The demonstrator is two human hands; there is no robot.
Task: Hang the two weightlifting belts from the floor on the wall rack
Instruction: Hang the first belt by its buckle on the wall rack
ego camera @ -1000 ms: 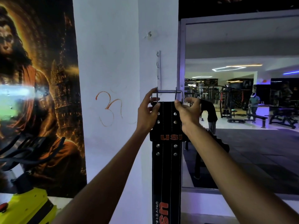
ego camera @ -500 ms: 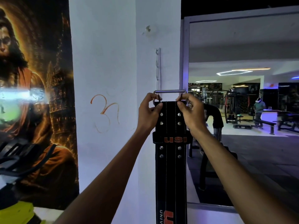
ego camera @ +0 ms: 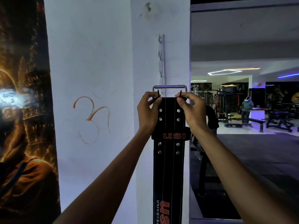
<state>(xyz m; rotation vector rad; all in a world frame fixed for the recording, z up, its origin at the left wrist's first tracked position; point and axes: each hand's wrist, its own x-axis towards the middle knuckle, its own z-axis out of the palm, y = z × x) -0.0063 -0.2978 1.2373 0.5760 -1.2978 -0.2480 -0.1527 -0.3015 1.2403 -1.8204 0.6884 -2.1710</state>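
Note:
A black weightlifting belt point(ego camera: 169, 167) with orange USI lettering hangs straight down in front of the white pillar. Its grey metal buckle point(ego camera: 169, 86) sits at the top, both prongs pointing up. My left hand point(ego camera: 148, 111) pinches the belt's top left corner by the left prong. My right hand point(ego camera: 190, 109) pinches the top right corner by the right prong. The wall rack point(ego camera: 162, 60), a narrow vertical metal strip with several small hooks, is fixed to the pillar just above the buckle. No second belt is in view.
A white pillar point(ego camera: 100, 62) with an orange drawn symbol fills the middle. A dark poster point(ego camera: 24, 110) covers the wall at left. A large mirror point(ego camera: 242, 110) at right reflects the gym, benches and a person.
The belt and both hands have risen slightly toward the rack. The buckle's prongs now stand up between my fingers, and the view has moved closer to the pillar.

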